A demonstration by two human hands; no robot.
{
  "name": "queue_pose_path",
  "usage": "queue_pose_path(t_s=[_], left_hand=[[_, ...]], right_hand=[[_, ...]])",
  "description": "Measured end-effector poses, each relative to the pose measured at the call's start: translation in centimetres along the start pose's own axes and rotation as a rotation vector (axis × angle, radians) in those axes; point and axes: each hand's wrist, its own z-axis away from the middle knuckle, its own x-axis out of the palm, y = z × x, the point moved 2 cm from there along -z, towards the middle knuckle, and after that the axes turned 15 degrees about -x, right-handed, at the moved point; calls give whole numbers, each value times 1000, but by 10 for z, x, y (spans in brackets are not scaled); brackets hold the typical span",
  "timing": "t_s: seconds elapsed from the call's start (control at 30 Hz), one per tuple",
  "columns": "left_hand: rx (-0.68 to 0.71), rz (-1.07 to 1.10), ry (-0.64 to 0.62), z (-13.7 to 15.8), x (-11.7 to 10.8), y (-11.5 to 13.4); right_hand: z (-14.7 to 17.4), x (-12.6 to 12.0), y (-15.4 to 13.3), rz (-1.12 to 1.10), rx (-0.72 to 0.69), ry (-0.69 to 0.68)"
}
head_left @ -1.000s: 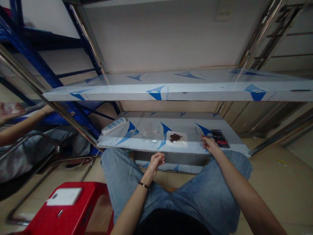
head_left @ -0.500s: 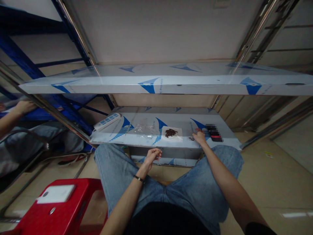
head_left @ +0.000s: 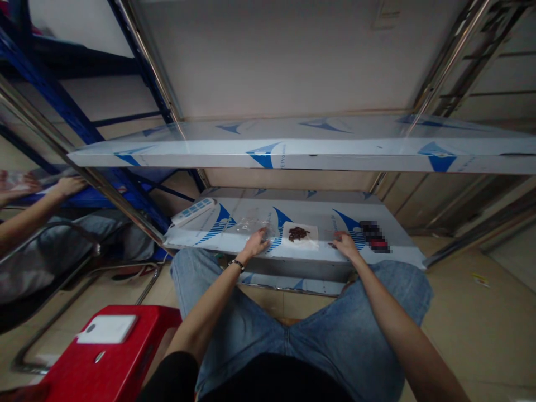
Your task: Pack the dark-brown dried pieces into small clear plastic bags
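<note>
My left hand is at the front of the lower shelf, fingers slightly apart, touching or just over a crumpled clear plastic bag. A small heap of dark brown beans or beads lies on a white paper square between my hands. My right hand rests low over the shelf to the right of the paper, its fingers drawn together. A few small dark pieces lie by its fingertips; whether any are pinched is too small to tell.
A pixelated black and red item lies right of my right hand. A white power strip sits at the shelf's left end. The upper shelf spans above. A red stool bears a white phone. Another person's hand is at left.
My left hand has moved forward from above my lap to the clear plastic bag, its fingers loosening. My right hand stays by the small dark pieces. The view has shifted slightly.
</note>
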Motion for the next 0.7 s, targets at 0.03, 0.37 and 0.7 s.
queue_pose_path(t_s=[0.03, 0.37, 0.7], left_hand=[[-6, -59, -9, 2, 5, -5], [-88, -282, 188, 1, 6, -15], [-221, -474, 144, -18, -13, -5]], right_hand=[[0, 1, -1, 33, -19, -15], [0, -2, -14, 90, -91, -10], [2, -4, -27, 82, -127, 59]])
